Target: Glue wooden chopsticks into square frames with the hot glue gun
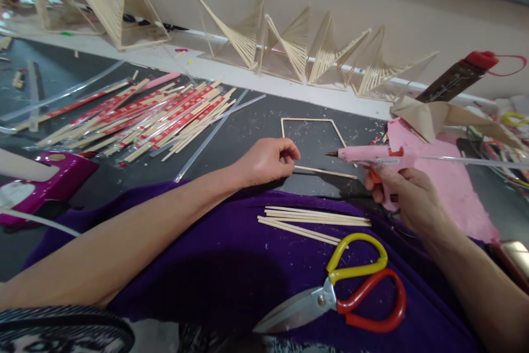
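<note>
Stick frame (326, 172) lies flat on the dark table (248, 121), just past the edge of the purple cloth (231, 254) and between the two hands; it is a thin four-sided outline whose near stick runs left to right. Nearest the camera, scissors (330, 298) with one yellow and one red loop rest on the cloth, blades pointing left; just beyond them a few loose sticks (314, 220) lie side by side, also left to right. The left hand (266, 161) is curled shut, thumb and fingertips pinched at the frame's near-left corner; it is the hand in contact with the frame. The right hand (407, 199) is closed round the handle of a pink glue gun (363, 153), a finger by the orange trigger; the gun lies level, nozzle pointing left over the right side of the frame, close above it, though whether the tip touches I cannot tell. A pink sheet (450, 182) sits under and behind that hand. To the left, well apart from the frame, a pile of wrapped chopsticks (152, 116) and clear rods fans across the table; bare tabletop shows around the frame's far side. Farthest, along the white ledge, finished stick structures (289, 44) stand in a row against the wall.
</note>
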Demonstrator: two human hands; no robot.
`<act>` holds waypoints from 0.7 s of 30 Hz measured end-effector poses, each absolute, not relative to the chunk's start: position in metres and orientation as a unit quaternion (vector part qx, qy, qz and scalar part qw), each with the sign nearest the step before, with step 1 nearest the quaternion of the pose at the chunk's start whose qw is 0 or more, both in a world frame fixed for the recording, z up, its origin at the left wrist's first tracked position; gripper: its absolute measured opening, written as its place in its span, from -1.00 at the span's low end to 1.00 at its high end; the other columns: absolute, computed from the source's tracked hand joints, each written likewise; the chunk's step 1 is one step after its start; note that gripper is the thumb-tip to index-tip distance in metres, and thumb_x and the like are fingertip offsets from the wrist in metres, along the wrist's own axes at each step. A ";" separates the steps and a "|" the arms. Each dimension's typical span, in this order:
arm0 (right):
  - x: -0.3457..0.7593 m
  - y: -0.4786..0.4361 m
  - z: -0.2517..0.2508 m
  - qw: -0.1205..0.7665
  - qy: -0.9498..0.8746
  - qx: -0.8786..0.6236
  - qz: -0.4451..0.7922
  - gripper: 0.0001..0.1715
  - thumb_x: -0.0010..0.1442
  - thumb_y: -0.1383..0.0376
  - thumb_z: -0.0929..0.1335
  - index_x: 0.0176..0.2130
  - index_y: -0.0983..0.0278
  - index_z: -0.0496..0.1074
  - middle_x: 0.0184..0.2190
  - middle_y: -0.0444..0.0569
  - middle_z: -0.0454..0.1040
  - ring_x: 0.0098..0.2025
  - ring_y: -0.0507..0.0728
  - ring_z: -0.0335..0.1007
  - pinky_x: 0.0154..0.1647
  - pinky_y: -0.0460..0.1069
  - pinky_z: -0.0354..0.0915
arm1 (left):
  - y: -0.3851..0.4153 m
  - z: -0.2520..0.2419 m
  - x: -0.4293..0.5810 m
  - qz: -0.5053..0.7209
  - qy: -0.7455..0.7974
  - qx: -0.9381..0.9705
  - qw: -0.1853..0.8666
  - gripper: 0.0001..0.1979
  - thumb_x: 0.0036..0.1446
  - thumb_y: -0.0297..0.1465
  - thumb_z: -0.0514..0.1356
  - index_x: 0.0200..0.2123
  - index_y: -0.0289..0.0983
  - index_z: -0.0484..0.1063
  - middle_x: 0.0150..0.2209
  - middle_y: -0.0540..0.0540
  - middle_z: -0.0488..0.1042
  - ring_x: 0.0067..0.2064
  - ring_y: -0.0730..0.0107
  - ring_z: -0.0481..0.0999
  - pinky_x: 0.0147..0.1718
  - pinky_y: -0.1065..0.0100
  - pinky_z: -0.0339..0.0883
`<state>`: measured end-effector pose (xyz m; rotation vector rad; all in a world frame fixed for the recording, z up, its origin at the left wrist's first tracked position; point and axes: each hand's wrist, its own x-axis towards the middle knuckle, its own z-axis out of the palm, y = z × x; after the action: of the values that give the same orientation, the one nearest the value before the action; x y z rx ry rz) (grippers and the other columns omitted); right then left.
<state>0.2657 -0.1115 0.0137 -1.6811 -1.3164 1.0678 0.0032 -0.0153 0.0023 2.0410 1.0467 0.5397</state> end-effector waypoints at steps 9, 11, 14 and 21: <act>0.272 -0.111 0.014 0.411 -0.496 -0.642 0.415 -0.59 0.14 0.02 0.28 -0.45 0.31 0.40 -0.64 -0.08 0.34 -0.60 -0.02 0.15 -0.63 -0.07 -0.10 | -0.019 0.007 0.005 0.166 0.376 0.874 0.258 -0.80 -0.04 -0.47 0.11 -0.39 -0.23 0.54 -0.41 0.02 0.53 -0.40 0.50 0.46 -0.41 0.48 0.26; 0.271 -0.112 0.014 0.404 -0.499 -0.643 0.417 -0.58 0.14 0.02 0.28 -0.46 0.31 0.41 -0.65 -0.09 0.33 -0.61 -0.03 0.14 -0.63 -0.08 -0.08 | -0.020 0.006 0.006 0.150 0.352 0.897 0.224 -0.78 -0.03 -0.48 0.11 -0.36 -0.23 0.55 -0.38 -0.01 0.51 -0.37 0.47 0.46 -0.38 0.47 0.27; 0.270 -0.112 0.013 0.394 -0.509 -0.648 0.408 -0.58 0.14 0.01 0.27 -0.46 0.30 0.42 -0.65 -0.11 0.33 -0.63 -0.04 0.12 -0.64 -0.10 -0.08 | -0.023 0.006 0.006 0.117 0.312 0.924 0.187 -0.73 -0.01 -0.50 0.09 -0.32 -0.20 0.57 -0.35 -0.04 0.48 -0.33 0.45 0.44 -0.33 0.45 0.28; 0.273 -0.110 0.016 0.412 -0.501 -0.643 0.406 -0.56 0.13 0.00 0.27 -0.46 0.31 0.42 -0.67 -0.11 0.32 -0.65 -0.04 0.12 -0.67 -0.10 -0.11 | -0.022 0.030 -0.001 0.135 0.301 0.921 0.205 -0.68 0.03 -0.50 0.05 -0.21 -0.20 0.53 -0.32 -0.03 0.48 -0.30 0.47 0.44 -0.27 0.45 0.28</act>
<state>0.2726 -0.1100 0.0156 -1.6180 -1.2601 1.0220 -0.0014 -0.0221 0.0305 2.5681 0.8398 0.3750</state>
